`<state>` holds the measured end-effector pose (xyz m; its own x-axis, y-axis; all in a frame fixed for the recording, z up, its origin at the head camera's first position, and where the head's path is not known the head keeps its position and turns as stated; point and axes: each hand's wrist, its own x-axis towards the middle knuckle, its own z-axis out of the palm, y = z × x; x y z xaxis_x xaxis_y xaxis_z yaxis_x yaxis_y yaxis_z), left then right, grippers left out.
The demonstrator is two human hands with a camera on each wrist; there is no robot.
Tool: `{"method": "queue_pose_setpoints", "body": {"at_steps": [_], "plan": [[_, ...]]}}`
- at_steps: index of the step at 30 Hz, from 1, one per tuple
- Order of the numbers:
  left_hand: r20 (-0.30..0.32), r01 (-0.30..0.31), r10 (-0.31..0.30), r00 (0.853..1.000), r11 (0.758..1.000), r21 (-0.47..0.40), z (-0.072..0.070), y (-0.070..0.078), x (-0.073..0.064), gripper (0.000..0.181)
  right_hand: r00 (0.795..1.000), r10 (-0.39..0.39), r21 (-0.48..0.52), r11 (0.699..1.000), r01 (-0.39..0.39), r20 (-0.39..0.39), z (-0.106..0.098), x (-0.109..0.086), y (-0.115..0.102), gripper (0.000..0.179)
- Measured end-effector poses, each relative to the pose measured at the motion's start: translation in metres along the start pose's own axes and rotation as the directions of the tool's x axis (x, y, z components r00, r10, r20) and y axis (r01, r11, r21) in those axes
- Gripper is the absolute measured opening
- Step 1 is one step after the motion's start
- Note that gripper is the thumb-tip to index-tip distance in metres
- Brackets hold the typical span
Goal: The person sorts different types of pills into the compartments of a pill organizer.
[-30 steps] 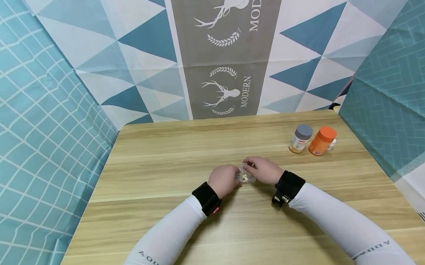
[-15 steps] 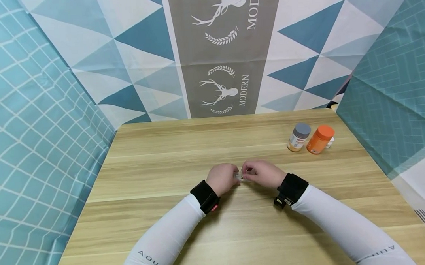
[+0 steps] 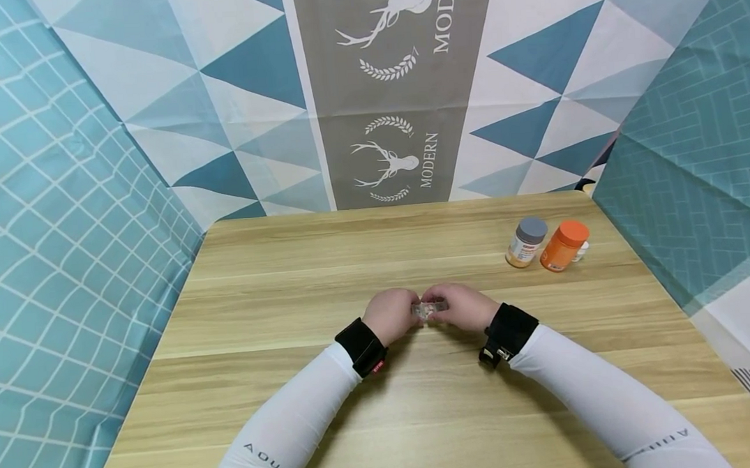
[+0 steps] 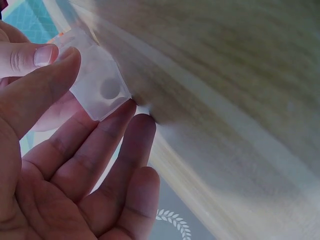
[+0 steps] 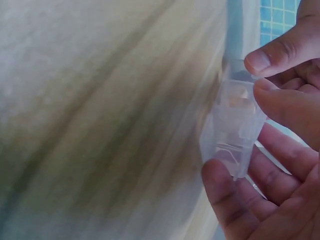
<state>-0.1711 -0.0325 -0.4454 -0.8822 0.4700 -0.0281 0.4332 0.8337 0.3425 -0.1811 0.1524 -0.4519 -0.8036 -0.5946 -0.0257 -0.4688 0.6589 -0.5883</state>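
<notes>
Both hands hold a small clear plastic pill box [image 3: 426,310] over the middle of the table. My left hand [image 3: 391,316] grips its left end between thumb and fingers. At the right end, my right hand [image 3: 465,305] pinches it with thumb and fingertips. In the left wrist view, a round tablet [image 4: 110,89] shows dark through the cloudy wall of the pill box [image 4: 92,102]. Pale pills [image 5: 241,97] appear inside the upper part of the pill box [image 5: 232,132] in the right wrist view. The two thumbs lie close together on the near side.
A grey-capped bottle [image 3: 525,242] and an orange bottle [image 3: 564,245] stand at the back right of the wooden table [image 3: 276,266]. A small white bottle [image 3: 580,251] is partly hidden behind the orange one. Patterned cloth hangs behind and along both sides.
A clear flap stood raised over the box one second ago, with pale pills visible below. Now it is no longer upright, and my right fingers have shifted to the box's right end.
</notes>
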Motion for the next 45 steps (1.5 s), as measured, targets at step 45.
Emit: {"method": "queue_pose_setpoints", "body": {"at_steps": [45], "plan": [[0.016,0.003,-0.003,1.000,1.000,-0.013,-0.003,0.001,0.002,0.026,0.998,-0.047,-0.210,0.977,0.036,-0.052,-0.006,-0.018,0.012,0.016]]}}
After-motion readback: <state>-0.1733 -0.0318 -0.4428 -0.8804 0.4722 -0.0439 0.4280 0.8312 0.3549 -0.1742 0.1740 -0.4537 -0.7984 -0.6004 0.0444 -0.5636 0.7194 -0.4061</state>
